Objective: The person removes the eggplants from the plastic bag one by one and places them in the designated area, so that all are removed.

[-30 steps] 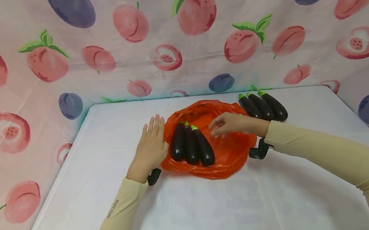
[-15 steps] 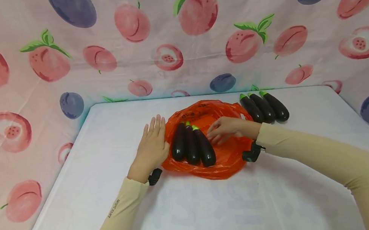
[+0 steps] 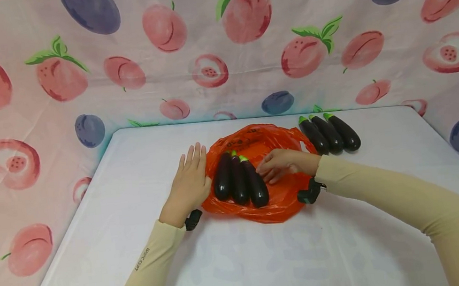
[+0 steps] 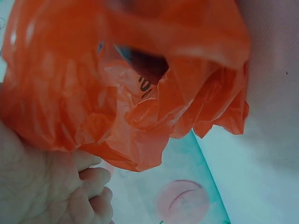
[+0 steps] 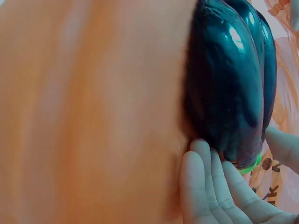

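Observation:
Three dark eggplants (image 3: 239, 182) with green stem ends lie side by side in an opened orange-red plastic bag (image 3: 279, 203). My left hand (image 3: 187, 185) is held straight-fingered along the bag's left side; in the left wrist view its palm (image 4: 37, 182) is against the plastic. My right hand (image 3: 280, 163) is inside the bag, just right of the eggplants. In the right wrist view, extended fingers (image 5: 217, 189) touch or almost touch the nearest eggplant (image 5: 229, 79) by its stem end, and the thumb (image 5: 282, 144) stands apart from them.
Another three eggplants (image 3: 330, 134) lie in a row on the white table (image 3: 268, 261), behind the right forearm and beside the bag. A fruit-printed cloth (image 3: 154, 76) hangs at the table's far edge.
My right hand has moved left and slightly down, from over the middle of the bag to beside the rightmost eggplant in it. The left hand stays against the bag.

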A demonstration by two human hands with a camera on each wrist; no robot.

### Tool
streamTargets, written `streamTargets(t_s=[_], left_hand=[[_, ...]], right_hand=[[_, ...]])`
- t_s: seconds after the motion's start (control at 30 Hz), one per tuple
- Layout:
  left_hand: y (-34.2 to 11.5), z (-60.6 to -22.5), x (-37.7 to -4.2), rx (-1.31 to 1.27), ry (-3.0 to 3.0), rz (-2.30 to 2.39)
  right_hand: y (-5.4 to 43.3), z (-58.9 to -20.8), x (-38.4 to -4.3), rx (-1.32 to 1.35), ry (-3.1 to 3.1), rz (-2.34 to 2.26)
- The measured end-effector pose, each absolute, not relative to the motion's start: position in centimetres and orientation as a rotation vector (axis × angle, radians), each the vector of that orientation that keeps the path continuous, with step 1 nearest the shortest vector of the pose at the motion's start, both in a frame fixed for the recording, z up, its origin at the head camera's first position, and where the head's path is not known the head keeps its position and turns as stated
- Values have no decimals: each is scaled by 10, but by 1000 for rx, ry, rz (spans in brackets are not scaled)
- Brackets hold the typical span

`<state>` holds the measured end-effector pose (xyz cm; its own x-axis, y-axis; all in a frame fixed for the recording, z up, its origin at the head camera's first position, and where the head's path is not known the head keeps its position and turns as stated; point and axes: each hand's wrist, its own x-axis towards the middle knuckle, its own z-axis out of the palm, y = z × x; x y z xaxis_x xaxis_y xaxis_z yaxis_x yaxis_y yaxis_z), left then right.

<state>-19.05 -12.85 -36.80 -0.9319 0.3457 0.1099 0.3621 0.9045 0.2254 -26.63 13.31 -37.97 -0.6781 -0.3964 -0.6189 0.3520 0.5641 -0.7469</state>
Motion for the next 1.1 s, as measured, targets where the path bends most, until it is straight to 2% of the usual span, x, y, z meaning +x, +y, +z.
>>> streamTargets(t_s=[1.1], left_hand=[[-130, -369, -193, -550, -3008, -344]], right_hand=[[134, -388, -261, -28, 1949, -1240]])
